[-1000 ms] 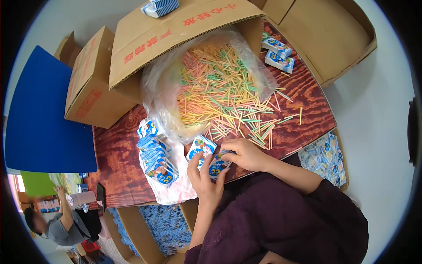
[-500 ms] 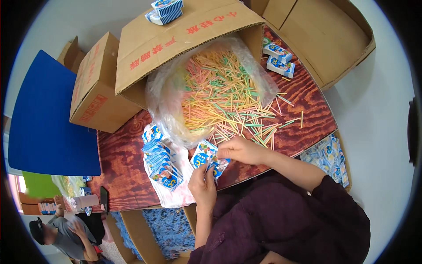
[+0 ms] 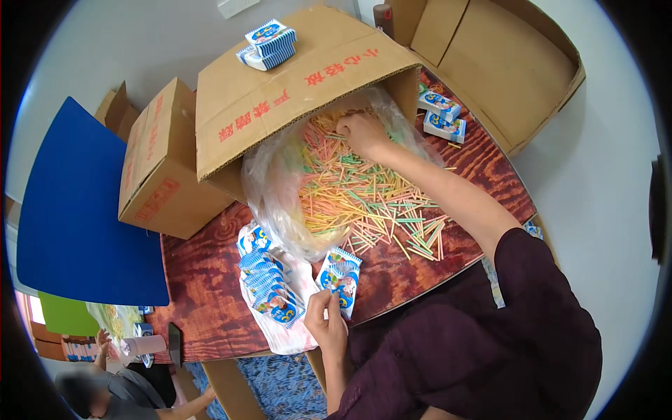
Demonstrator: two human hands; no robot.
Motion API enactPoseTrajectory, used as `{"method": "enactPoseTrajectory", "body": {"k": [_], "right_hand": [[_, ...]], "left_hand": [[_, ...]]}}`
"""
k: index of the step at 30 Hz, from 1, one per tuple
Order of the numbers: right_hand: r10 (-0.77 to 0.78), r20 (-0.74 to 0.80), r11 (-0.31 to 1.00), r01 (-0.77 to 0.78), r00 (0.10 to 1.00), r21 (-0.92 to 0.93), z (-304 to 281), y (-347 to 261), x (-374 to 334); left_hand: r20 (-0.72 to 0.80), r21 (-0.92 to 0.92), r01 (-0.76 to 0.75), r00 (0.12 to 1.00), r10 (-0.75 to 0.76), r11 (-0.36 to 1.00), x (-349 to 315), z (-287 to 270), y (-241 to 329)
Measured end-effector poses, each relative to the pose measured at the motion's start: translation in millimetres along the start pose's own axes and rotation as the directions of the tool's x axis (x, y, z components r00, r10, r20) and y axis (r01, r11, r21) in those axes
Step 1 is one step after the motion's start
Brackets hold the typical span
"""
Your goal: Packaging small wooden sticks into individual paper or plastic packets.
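Observation:
My left hand [image 3: 326, 323] is closed on the lower end of a small blue-and-white packet [image 3: 340, 278] at the table's near edge. Deep in the box's mouth, my right hand [image 3: 362, 134] rests on the heap of thin pink, yellow and green sticks [image 3: 350, 189]. Its fingers are curled, and their tips are hidden, so what they hold does not show. The heap spills from a clear plastic bag [image 3: 269, 199] inside a cardboard box [image 3: 301, 77] lying on its side. Left of my left hand, a row of similar packets [image 3: 269, 287] lies on a white plastic bag [image 3: 297, 336].
Two packets [image 3: 266, 45] lie on the box, and more packets [image 3: 444, 126] at its right. A closed carton [image 3: 157, 168] and a blue panel [image 3: 84, 210] stand left. An open carton [image 3: 490, 63] is at far right. Lower left, a person [image 3: 126, 392] sits beyond a phone [image 3: 175, 343].
My right hand has left the packet and reached up and away into the stick heap. My left hand still holds the packet. The view has shifted, and the other person has leaned lower.

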State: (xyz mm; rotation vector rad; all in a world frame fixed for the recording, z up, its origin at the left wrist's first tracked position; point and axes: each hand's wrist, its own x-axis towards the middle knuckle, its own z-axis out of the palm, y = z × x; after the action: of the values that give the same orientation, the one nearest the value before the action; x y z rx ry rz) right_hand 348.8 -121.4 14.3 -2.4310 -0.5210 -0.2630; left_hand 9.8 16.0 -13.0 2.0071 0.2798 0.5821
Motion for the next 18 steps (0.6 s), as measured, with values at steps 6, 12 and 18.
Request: {"method": "enactPoseTrajectory", "body": {"k": [6, 12, 18], "right_hand": [[-0.184, -0.205, 0.949, 0.119, 0.961, -0.294, 57, 35, 25], [-0.260, -0.259, 0.912, 0.148, 0.930, -0.382, 69, 15, 23], [-0.140, -0.023, 0.989, 0.141, 0.990, 0.038, 51, 44, 27]], "left_hand": [[0.067, -0.061, 0.060, 0.996, -0.056, 0.996, 0, 4, -2], [0.137, -0.063, 0.046, 0.990, -0.037, 0.997, 9, 12, 9], [0.098, -0.044, 0.049, 0.994, -0.045, 0.998, 3, 6, 10]]}}
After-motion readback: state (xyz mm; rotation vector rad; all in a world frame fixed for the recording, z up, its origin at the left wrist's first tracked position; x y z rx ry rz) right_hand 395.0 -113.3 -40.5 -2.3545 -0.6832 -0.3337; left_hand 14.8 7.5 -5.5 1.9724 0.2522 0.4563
